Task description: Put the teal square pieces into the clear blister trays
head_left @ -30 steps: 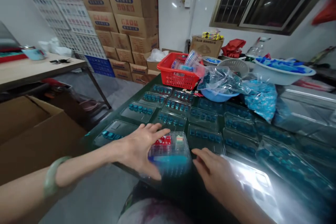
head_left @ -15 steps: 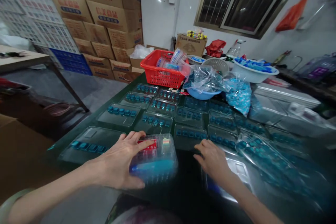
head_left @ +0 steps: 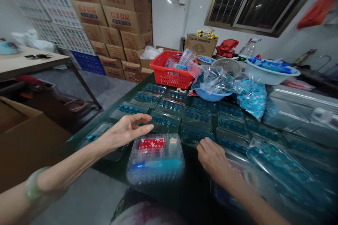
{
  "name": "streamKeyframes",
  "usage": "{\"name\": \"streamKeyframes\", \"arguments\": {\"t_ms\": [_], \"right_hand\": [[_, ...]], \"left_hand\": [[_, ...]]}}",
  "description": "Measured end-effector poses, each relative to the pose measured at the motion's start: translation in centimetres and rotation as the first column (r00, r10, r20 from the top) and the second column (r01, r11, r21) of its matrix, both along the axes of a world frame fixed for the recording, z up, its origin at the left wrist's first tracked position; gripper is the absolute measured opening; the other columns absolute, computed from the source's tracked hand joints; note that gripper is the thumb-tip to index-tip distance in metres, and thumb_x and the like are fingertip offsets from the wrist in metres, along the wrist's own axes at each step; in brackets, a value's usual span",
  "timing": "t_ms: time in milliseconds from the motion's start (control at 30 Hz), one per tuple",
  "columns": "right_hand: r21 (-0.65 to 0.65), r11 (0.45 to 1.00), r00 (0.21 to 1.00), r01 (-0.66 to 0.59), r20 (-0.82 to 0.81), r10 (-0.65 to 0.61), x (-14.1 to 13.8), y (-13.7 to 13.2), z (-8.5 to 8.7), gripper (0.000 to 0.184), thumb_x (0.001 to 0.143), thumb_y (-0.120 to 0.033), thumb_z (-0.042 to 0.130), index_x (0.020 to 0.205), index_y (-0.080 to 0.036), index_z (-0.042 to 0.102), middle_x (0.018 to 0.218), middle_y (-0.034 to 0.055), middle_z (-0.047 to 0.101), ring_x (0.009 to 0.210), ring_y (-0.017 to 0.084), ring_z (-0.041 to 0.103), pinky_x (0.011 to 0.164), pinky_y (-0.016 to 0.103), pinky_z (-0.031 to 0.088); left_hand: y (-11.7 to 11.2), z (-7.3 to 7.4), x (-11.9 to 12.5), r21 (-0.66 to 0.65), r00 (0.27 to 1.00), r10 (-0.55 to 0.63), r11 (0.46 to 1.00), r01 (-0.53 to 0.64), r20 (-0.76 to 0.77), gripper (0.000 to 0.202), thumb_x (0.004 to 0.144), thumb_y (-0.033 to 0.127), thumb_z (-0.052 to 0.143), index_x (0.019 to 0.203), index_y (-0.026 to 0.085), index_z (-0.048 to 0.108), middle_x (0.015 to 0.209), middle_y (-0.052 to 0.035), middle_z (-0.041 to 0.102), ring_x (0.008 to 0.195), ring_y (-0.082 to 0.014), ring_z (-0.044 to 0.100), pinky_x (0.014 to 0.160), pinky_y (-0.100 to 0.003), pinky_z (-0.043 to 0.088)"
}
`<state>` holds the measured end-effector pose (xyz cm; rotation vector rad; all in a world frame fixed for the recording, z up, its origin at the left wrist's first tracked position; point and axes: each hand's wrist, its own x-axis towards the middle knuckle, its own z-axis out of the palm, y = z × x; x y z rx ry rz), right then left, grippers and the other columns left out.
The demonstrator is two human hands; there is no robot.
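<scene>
Left hand (head_left: 126, 130) open, fingers spread, hovering clear of the packed tray (head_left: 155, 160), which sits loose near the edge of the dark table (head_left: 194, 177). Right hand (head_left: 211, 158) loosely curled just beside that tray, any grip impossible to tell. Likely risks: a careless nudge sending the tray over the edge, a swung wrist knocking the blue-filled trays (head_left: 165, 123) out of line and spilling pieces, thin clear plastic cracking under too hard a press.
</scene>
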<state>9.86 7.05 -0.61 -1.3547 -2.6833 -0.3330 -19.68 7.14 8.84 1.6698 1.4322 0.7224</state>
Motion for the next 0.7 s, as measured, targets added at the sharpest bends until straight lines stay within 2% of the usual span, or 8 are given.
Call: {"name": "streamKeyframes", "arguments": {"t_ms": [100,233,367,467,567,700], "right_hand": [[0.027,1.000,0.998,-0.001,-0.068,0.003,0.1,-0.3,0.4,0.012,0.070,-0.005,0.047,0.067,-0.016,0.046,0.072,0.0034,0.042,0.073,0.017,0.036,0.056,0.028,0.021],[0.088,0.996,0.994,-0.002,-0.113,0.013,-0.1,-0.1,0.9,0.012,0.071,-0.005,0.046,0.065,-0.015,0.045,0.069,0.0026,0.040,0.071,0.016,0.035,0.055,0.028,0.020],[0.167,0.986,0.994,0.002,-0.108,0.016,-0.5,0.3,1.7,0.014,0.073,-0.005,0.044,0.063,-0.016,0.045,0.066,0.0021,0.038,0.068,0.015,0.034,0.053,0.028,0.019],[0.230,0.973,0.995,-0.004,-0.098,0.027,-1.2,0.6,3.2,0.015,0.074,-0.005,0.044,0.063,-0.016,0.044,0.064,0.0016,0.037,0.066,0.015,0.033,0.053,0.028,0.019],[0.319,0.947,0.990,-0.042,-0.113,0.082,-2.7,0.6,5.5,0.016,0.075,-0.008,0.043,0.062,-0.016,0.043,0.062,0.0014,0.035,0.064,0.015,0.032,0.054,0.030,0.020],[0.373,0.916,0.964,-0.148,-0.153,0.218,-6.1,0.1,8.9,0.011,0.076,-0.012,0.042,0.066,-0.016,0.045,0.062,0.0024,0.038,0.064,0.017,0.034,0.054,0.031,0.023]], "left_hand": [[0.3,-0.4,0.3,-0.032,0.980,0.064,0.998,-0.059,0.187,0.035,0.073,0.040,0.055,0.098,0.016,0.053,0.100,-0.0076,0.057,0.095,-0.0223,0.050,0.084,-0.034,0.036],[0.4,-1.5,0.8,-0.045,0.965,0.038,0.999,-0.028,0.259,0.032,0.070,0.035,0.059,0.094,0.014,0.054,0.094,-0.0075,0.057,0.090,-0.0205,0.052,0.080,-0.034,0.039],[0.8,-2.0,1.6,-0.061,0.926,0.035,0.998,-0.013,0.376,0.043,0.064,0.028,0.066,0.100,0.012,0.049,0.095,-0.0090,0.054,0.088,-0.0195,0.051,0.077,-0.034,0.042],[1.2,-1.5,2.6,-0.151,0.872,0.073,0.989,0.001,0.483,0.057,0.060,0.023,0.070,0.109,0.013,0.043,0.107,-0.0121,0.049,0.092,-0.0203,0.049,0.079,-0.036,0.042],[1.6,-0.9,3.7,-0.191,0.780,0.076,0.980,0.057,0.622,0.070,0.059,0.020,0.071,0.119,0.017,0.036,0.121,-0.0139,0.038,0.103,-0.0243,0.044,0.081,-0.038,0.040],[1.8,-0.4,4.8,-0.059,0.570,0.010,0.996,0.066,0.822,0.083,0.057,0.021,0.071,0.127,0.028,0.027,0.132,-0.0092,0.026,0.114,-0.0297,0.032,0.085,-0.042,0.037]]}}
